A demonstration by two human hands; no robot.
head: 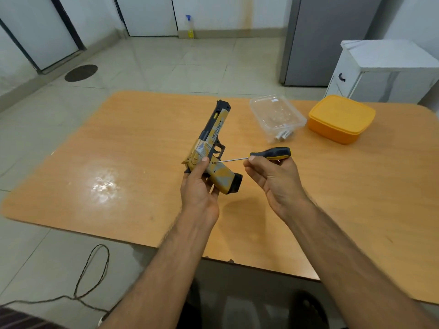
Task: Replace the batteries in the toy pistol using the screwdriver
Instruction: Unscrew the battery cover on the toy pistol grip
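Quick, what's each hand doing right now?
Left hand: holding the toy pistol by its grip.
Right hand: holding the screwdriver, tip at the pistol's grip.

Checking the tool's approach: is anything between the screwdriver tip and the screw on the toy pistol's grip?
Nothing visible: the black-and-yellow-handled screwdriver in the right hand has its tip at the tan toy pistol's grip; the left hand grips beside it.

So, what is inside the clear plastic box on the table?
The clear plastic box holds a few small batteries lying at its near corner. Their exact number is unclear through the plastic. The rest of the box looks empty.
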